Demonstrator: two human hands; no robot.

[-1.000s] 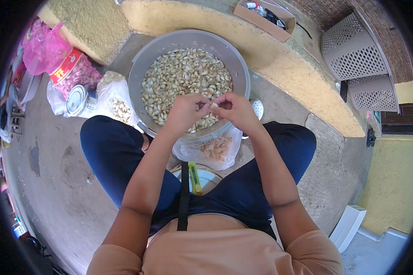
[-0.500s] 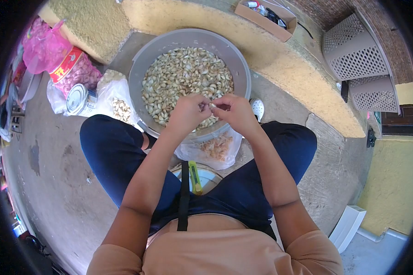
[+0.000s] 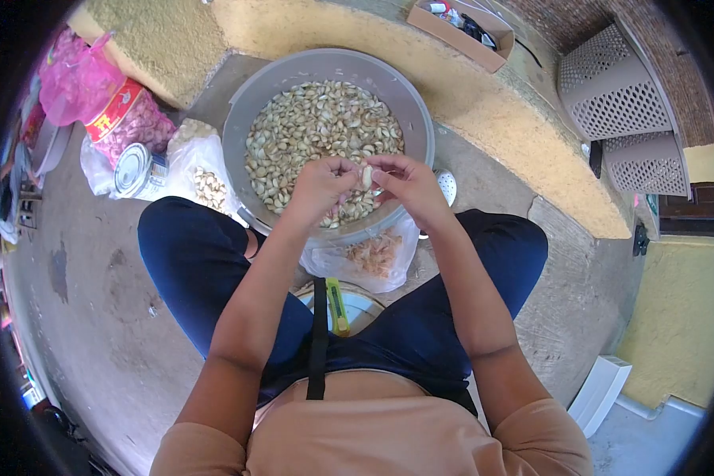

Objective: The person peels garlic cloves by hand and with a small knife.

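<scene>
A large grey tub (image 3: 420, 111) filled with many garlic cloves (image 3: 317, 127) stands in front of me. Over its near side, a single pale garlic clove (image 3: 366, 178) is pinched between the fingertips of both hands. My left hand (image 3: 325, 186) is closed, thumb and fingers against the clove's left side. From the right, my right hand (image 3: 408, 186) grips the same clove with bent fingers. Below the tub's near rim lies a clear plastic bag (image 3: 325, 263) with papery garlic skins (image 3: 377, 255).
Left of the tub are a white bag (image 3: 190, 163) with some peeled cloves, a tin can (image 3: 135, 170) and a pink mesh sack (image 3: 139, 131). A green-handled cutter (image 3: 338, 308) lies between my legs. A cardboard box (image 3: 460, 36) sits on the ledge; perforated baskets (image 3: 615, 87) stand right.
My fingers have shifted on the clove, and more of it now shows between them. The right fingertips have risen slightly. The tub and bags stay in place.
</scene>
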